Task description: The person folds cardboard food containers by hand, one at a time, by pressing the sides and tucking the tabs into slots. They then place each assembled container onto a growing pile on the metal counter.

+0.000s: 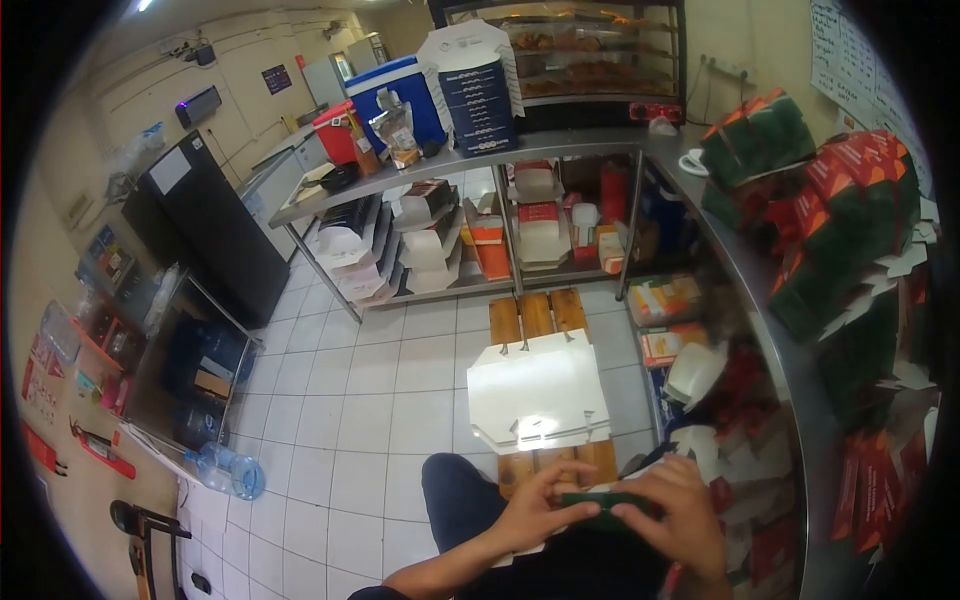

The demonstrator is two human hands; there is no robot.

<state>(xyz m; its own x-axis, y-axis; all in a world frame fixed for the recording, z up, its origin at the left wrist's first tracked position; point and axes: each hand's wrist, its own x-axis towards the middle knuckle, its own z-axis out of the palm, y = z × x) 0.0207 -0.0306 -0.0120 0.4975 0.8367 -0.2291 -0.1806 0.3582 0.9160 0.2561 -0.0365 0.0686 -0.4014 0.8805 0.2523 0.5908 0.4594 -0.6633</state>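
Low over my lap, my left hand [541, 515] and my right hand [680, 518] grip a small green carton [590, 499] from both sides. Both thumbs press on its near edge, and a bit of white shows along its top. Most of the carton is hidden behind my fingers. Just beyond the hands, a white flat carton blank [535, 385] with cut slots lies on a slatted wooden bench [537, 312].
On the right, a metal counter [735, 235] carries piles of green and red cartons [830, 225]. Nested white boxes [430, 245] fill the shelf under the far counter. A large water bottle [232, 474] lies on the tiled floor [345, 420], left of my knee [455, 490].
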